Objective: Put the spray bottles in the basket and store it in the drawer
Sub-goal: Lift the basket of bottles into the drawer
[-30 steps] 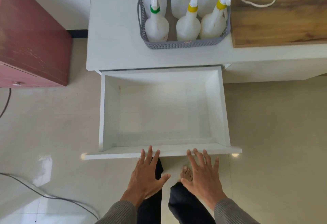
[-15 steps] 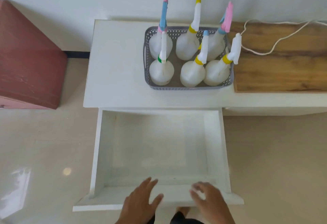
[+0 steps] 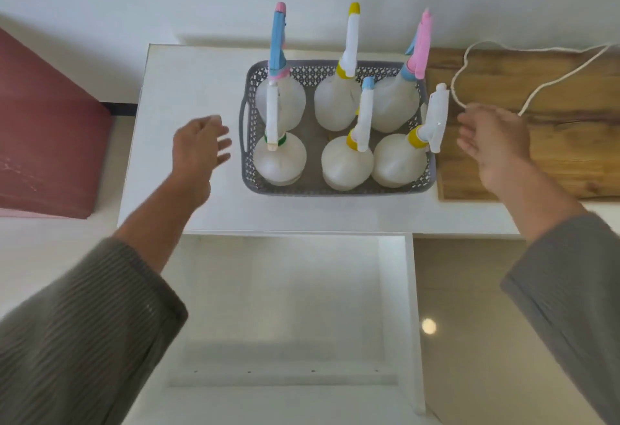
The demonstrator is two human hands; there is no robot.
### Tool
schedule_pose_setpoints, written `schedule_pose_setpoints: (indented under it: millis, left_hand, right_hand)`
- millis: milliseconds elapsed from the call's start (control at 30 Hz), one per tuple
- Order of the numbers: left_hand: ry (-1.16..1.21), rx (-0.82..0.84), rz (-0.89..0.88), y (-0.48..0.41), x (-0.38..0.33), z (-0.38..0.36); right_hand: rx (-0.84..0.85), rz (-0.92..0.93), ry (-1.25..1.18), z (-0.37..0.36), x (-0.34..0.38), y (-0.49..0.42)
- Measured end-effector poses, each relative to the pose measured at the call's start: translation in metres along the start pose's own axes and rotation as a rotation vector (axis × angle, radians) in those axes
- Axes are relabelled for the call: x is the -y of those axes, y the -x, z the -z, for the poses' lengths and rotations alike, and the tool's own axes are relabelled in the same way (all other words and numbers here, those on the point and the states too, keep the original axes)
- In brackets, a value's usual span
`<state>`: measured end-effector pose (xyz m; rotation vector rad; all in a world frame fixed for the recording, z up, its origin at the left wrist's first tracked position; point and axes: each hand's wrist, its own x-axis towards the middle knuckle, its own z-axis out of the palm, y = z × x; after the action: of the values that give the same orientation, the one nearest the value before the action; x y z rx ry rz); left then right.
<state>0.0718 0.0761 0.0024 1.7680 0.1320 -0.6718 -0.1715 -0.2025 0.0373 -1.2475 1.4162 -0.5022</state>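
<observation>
A grey perforated basket point(image 3: 250, 169) stands on the white cabinet top point(image 3: 188, 96). It holds several white spray bottles point(image 3: 280, 159) upright, with blue, yellow, pink and white nozzles. My left hand point(image 3: 199, 146) hovers just left of the basket's left handle, fingers apart, holding nothing. My right hand point(image 3: 493, 143) hovers just right of the basket, fingers apart and empty. Neither hand touches the basket. Below the cabinet top the white drawer point(image 3: 411, 307) is pulled out, with nothing inside it.
A wooden board point(image 3: 553, 129) lies on the cabinet top right of the basket, with a white cord point(image 3: 476, 52) looping over it. A dark red cabinet point(image 3: 43, 136) stands on the left. A white wall is behind. Pale tiled floor lies on both sides of the drawer.
Both hands have left the drawer's front edge and risen to either side of the basket. The view has shifted upward toward the cabinet top.
</observation>
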Motion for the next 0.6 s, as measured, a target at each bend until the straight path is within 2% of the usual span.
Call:
schedule_pose_setpoints:
  millis: [200,333,600]
  left_hand:
    - [-0.061,0.002,0.077,-0.029,-0.004,-0.027]
    - [-0.021,-0.019,0.125,-0.036,-0.006,-0.036]
    - [-0.049,0.039,0.137,-0.042,-0.013,-0.043]
  right_hand:
    - [0.186,-0.14,0.112,-0.017,0.001,-0.042]
    - [0.206,-0.152,0.09,-0.023,0.002,-0.052]
    - [0.296,-0.211,0.1,-0.028,0.001,-0.052]
